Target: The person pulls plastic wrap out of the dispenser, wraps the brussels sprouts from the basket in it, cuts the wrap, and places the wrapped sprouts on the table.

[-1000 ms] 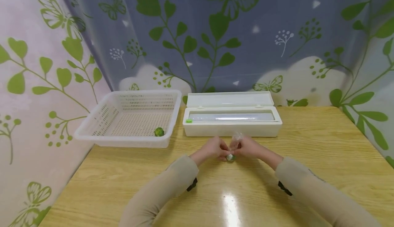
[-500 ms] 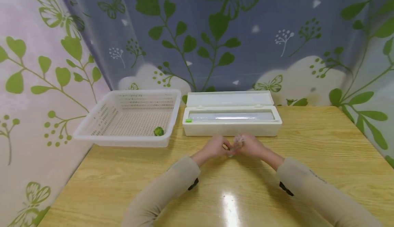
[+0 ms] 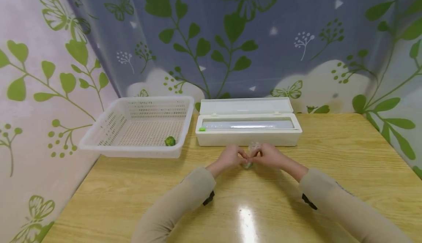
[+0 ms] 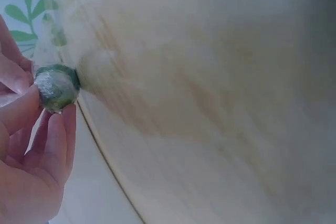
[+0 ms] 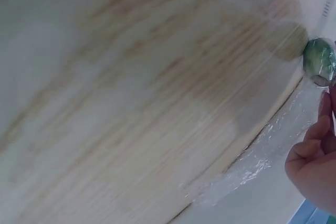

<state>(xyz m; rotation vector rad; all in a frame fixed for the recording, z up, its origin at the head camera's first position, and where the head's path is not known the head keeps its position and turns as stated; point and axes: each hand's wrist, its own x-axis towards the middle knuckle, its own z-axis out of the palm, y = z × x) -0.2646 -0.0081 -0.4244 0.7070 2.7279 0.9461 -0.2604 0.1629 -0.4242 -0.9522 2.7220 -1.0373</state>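
Note:
A small green Brussels sprout (image 4: 58,87) in clear plastic wrap is between my hands, close over the table in front of the white box. With thumb and fingers, my left hand (image 3: 229,157) grips the wrapped sprout. My right hand (image 3: 269,156) pinches the wrap (image 5: 247,174) from the other side, and both hands' fingertips meet over the sprout in the head view. A loose, crinkled length of film trails from the right hand in the right wrist view. My fingers hide part of the sprout.
Behind my hands stands a white cling film box (image 3: 248,139), its lid (image 3: 245,107) raised and a film roll (image 3: 247,125) inside. To the left, a white perforated basket (image 3: 132,149) holds another green sprout (image 3: 170,141). A patterned curtain (image 3: 211,34) backs the wooden table (image 3: 346,169).
The right hand moved over the sprout, nearly covering it half a second ago, then drew slightly right. The sprout shows again below the fingertips. Basket and box stay put.

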